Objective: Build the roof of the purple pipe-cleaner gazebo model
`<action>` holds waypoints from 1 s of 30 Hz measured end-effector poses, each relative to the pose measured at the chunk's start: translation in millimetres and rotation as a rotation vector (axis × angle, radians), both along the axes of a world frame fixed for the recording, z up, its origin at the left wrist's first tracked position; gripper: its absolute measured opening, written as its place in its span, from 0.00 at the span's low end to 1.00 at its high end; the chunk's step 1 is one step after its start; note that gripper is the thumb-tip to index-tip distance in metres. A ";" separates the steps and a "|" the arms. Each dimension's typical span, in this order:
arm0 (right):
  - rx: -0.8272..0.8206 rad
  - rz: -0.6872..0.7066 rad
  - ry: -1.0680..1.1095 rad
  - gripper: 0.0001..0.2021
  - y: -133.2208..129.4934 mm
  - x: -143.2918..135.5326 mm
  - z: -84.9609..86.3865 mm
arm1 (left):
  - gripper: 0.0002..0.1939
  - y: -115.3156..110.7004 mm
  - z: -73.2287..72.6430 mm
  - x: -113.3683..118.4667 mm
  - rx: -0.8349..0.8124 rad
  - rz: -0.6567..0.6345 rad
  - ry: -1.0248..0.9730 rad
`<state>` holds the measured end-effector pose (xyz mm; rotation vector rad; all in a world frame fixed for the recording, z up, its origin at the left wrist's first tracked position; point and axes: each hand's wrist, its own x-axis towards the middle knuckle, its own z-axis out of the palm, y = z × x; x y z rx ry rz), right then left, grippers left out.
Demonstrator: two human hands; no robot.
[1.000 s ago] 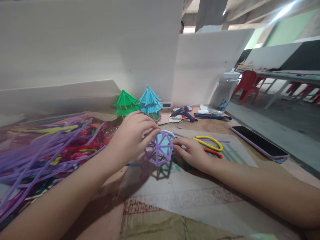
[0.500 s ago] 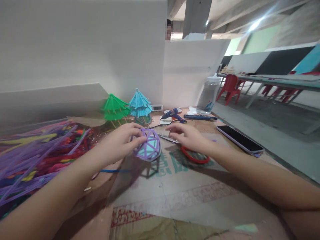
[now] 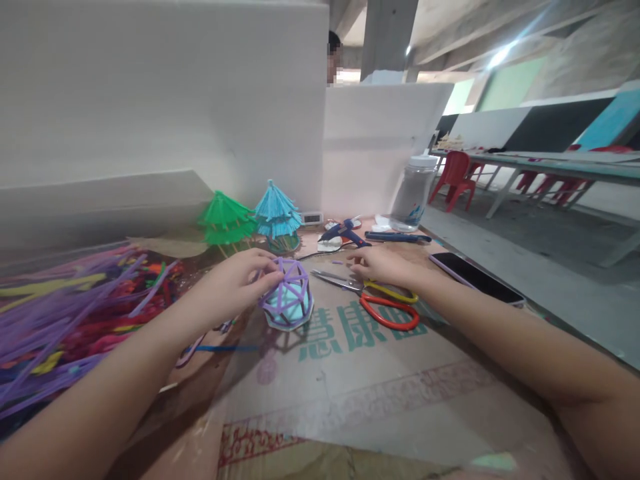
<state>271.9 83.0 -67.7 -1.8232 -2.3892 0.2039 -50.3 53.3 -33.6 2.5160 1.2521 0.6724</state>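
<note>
The left hand pinches the purple frame by its upper side, over the printed sheet. Over by the scissors, the right hand hovers with fingers loosely curled; whether they grip anything, I can't tell from here.

Left fingers pinched, right fingers curled

my scissors have shiny metal blades + smooth plastic-looking handles, the purple frame looks fuzzy & matt, the bottle is clear glossy plastic afaict, and the phone's screen is smooth, dark n glossy tbh
</note>
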 end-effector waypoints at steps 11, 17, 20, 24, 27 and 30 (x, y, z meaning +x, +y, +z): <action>0.095 0.008 0.037 0.11 40.1 -40.4 -11.0 | 0.20 3.0 7.7 -7.6 0.020 0.068 -0.069; 0.077 0.268 0.131 0.09 -34.8 -73.0 -10.3 | 0.20 27.7 9.2 -40.3 0.059 0.232 -0.307; 0.026 0.519 0.132 0.08 -68.0 -116.9 -19.4 | 0.22 34.0 8.7 -49.2 0.016 0.264 -0.383; 0.090 0.843 0.206 0.10 -76.6 -174.4 -31.4 | 0.22 27.5 13.3 -46.6 0.022 0.240 -0.373; 0.126 0.888 0.298 0.15 -73.4 -186.4 -31.8 | 0.20 21.1 17.4 -44.8 0.061 0.208 -0.355; 0.127 0.823 0.293 0.15 -73.2 -165.7 -22.8 | 0.20 20.3 18.8 -47.0 0.083 0.210 -0.346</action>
